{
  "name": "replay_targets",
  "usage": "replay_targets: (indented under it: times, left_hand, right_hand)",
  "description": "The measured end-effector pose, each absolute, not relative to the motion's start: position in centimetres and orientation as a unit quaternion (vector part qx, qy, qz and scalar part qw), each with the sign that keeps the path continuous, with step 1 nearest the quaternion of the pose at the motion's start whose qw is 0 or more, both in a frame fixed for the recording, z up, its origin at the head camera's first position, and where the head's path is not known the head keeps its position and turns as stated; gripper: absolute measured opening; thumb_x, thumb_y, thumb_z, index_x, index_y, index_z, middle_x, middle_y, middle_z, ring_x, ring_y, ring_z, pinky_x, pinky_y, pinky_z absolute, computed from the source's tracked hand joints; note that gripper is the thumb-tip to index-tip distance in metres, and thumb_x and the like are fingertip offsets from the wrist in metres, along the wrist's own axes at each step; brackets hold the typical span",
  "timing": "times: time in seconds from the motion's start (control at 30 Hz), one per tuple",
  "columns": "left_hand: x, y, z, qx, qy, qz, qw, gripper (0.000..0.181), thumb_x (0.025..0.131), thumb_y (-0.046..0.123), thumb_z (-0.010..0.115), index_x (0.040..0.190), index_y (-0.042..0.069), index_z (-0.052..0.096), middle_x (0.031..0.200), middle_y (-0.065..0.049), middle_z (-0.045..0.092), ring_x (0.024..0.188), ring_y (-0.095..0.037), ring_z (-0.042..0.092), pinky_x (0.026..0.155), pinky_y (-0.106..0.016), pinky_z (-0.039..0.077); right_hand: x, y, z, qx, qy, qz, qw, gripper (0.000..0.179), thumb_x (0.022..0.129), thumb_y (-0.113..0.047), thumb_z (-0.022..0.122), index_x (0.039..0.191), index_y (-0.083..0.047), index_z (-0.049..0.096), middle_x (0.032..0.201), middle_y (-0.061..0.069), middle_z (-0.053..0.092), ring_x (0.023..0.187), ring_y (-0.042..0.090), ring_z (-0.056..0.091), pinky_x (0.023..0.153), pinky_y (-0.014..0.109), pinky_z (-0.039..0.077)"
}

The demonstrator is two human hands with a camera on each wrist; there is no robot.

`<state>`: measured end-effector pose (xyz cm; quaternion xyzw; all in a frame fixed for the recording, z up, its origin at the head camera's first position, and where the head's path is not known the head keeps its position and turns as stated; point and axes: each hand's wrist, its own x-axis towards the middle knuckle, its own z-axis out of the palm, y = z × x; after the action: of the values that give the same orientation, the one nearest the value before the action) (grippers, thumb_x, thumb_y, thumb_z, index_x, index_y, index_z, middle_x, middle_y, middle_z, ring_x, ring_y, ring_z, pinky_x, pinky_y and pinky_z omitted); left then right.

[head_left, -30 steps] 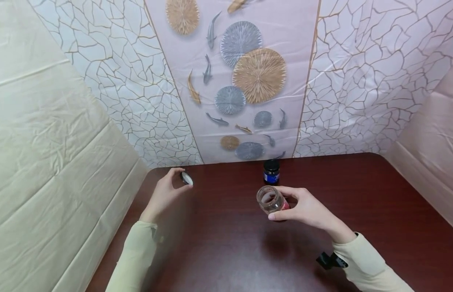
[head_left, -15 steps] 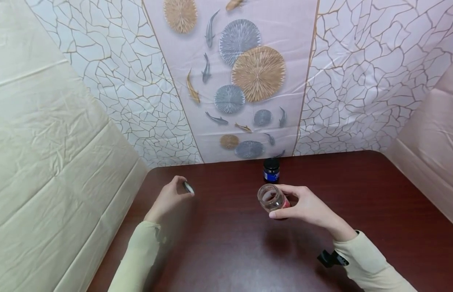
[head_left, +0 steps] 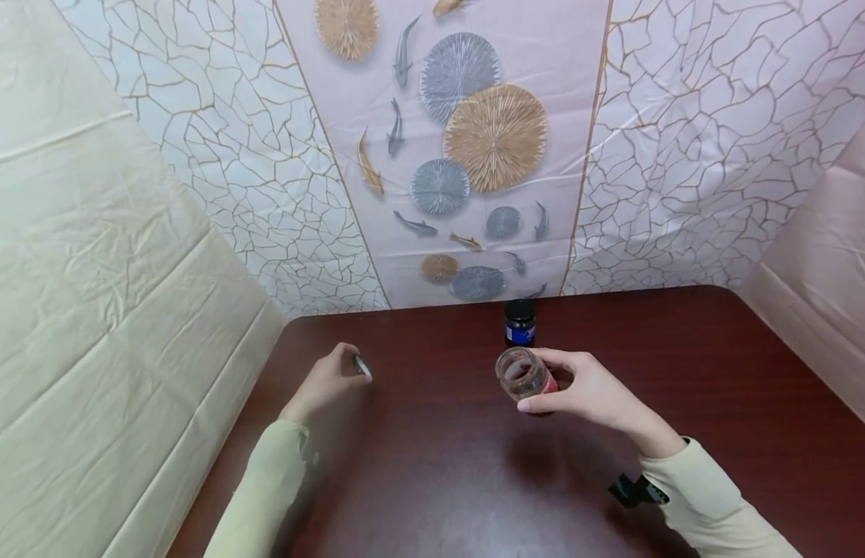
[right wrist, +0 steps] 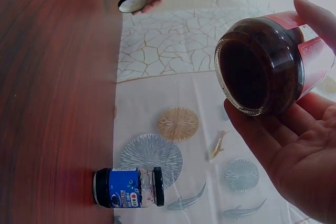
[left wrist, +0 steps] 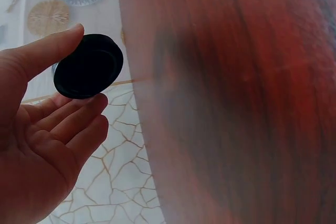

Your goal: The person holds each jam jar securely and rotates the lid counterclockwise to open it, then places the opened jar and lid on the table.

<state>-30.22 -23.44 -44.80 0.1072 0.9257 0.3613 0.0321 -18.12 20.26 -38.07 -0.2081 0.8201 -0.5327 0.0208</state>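
Between thumb and fingers, my left hand (head_left: 328, 381) pinches a round black jar lid (left wrist: 89, 67) above the left part of the table. From the head view the lid is nearly edge-on; its pale inner side (right wrist: 132, 6) shows in the right wrist view. My right hand (head_left: 600, 395) grips an uncovered glass jar (head_left: 518, 378) with a red label, holding it up over the table. The jar's mouth faces up and tilts a little left. Dark brown matter shows inside, and its base (right wrist: 244, 77) points at the table in the right wrist view.
Behind the held jar, a second jar (right wrist: 126, 188) with a blue label and black lid stands upright near the table's back edge. The dark red wooden table (head_left: 432, 465) meets a patterned cloth backdrop (head_left: 474, 178). Pale cloth walls (head_left: 112, 310) rise at both sides.
My left hand has come down and slightly nearer with the lid, which has turned from showing its pale inside to almost edge-on. The right hand and its jar have barely moved.
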Motion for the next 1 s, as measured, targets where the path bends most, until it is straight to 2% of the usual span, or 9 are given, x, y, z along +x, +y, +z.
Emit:
replay_targets:
  times: [0.27,0.5,0.7,1.0]
  left_hand:
    - [-30.6,-24.0,-45.6,0.121,0.927,0.353,0.041,0.058,0.089,0.028,0.078,0.135,0.004,0.050,0.115,-0.008,0.066,0.111,-0.027,0.061,0.094,-0.046,0.048]
    - [-30.5,-24.3,-46.2,0.118,0.927,0.352,0.044,0.057,0.088,0.029,0.079,0.133,0.007,0.051,0.119,-0.011,0.065,0.115,-0.029,0.060,0.098,-0.049,0.047]
    - [-30.3,-24.8,-46.7,0.114,0.931,0.343,0.047,0.057,0.089,0.031,0.079,0.133,0.008,0.052,0.116,-0.009,0.066,0.109,-0.026,0.062,0.094,-0.046,0.048]
    - [-30.0,-25.7,-47.0,0.114,0.936,0.331,0.041,0.062,0.087,0.035,0.080,0.134,0.005,0.053,0.120,-0.011,0.065,0.112,-0.028,0.061,0.097,-0.048,0.048]
  right_hand:
    - [-18.4,20.5,-38.0,-0.205,0.822,-0.531,0.021,0.061,0.078,-0.027,0.089,0.133,-0.015,0.065,0.110,0.000,0.072,0.094,0.017,0.067,0.076,0.027,0.055]
    - [-18.4,20.7,-38.1,-0.209,0.817,-0.537,0.019,0.059,0.078,-0.025,0.089,0.131,-0.016,0.066,0.106,0.000,0.073,0.091,0.015,0.067,0.076,0.025,0.055]
    - [-18.5,20.8,-37.9,-0.207,0.818,-0.536,0.019,0.059,0.078,-0.026,0.089,0.132,-0.017,0.065,0.108,0.000,0.072,0.093,0.016,0.067,0.076,0.026,0.055]
    - [-18.7,21.1,-37.9,-0.193,0.828,-0.526,0.012,0.061,0.078,-0.027,0.089,0.134,-0.015,0.065,0.110,0.001,0.072,0.094,0.016,0.066,0.076,0.029,0.055]
